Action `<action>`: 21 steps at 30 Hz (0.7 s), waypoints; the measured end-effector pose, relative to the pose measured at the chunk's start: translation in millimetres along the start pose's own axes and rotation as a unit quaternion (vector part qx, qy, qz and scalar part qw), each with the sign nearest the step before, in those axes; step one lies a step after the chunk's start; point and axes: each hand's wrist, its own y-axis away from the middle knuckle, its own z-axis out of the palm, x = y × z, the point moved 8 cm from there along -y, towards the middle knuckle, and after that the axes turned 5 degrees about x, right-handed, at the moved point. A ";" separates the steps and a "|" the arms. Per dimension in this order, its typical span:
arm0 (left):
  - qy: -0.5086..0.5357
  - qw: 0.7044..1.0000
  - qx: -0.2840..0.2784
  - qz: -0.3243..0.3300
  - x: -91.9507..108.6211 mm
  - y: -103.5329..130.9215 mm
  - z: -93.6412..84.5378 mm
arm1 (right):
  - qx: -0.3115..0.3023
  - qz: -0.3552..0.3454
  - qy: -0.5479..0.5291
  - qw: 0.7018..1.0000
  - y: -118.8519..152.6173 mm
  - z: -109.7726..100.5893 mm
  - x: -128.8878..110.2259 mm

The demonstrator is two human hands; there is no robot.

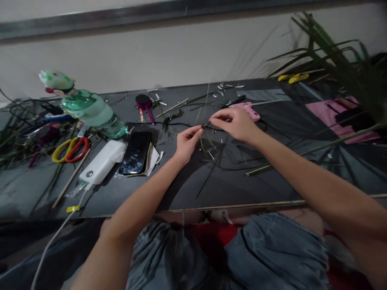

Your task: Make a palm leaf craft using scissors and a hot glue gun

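My left hand pinches a small bundle of green leaf strips between thumb and fingertips, with thin ends hanging below it. Just to its right, my right hand is closed in a pinch, its fingertips almost meeting the bundle. Whatever lies in that right pinch is too small to make out. A fine pale line rises above the bundle. Behind my right hand lies a pink device with a small red light, partly covered by the hand.
On the left are a green bottle, scissors, a white power bank with a cable and a black phone. Long leaves and a pink sheet occupy the right. Leaf scraps litter the grey table.
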 end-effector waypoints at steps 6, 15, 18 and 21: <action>-0.002 1.000 -0.013 -0.002 0.9 2.0 2.3 | -0.011 -0.013 -0.006 1.000 -4.7 21.4 -1.7; 0.055 0.985 -0.130 -0.097 -3.1 11.0 22.5 | -0.096 -0.082 -0.032 0.991 -1.9 16.5 -7.4; 0.060 0.975 -0.176 -0.119 -4.0 16.0 27.2 | -0.132 -0.109 0.023 0.985 -1.2 12.1 -15.1; 0.064 0.970 -0.198 -0.123 -4.9 17.8 29.3 | -0.134 -0.151 0.130 0.971 0.5 10.3 -25.8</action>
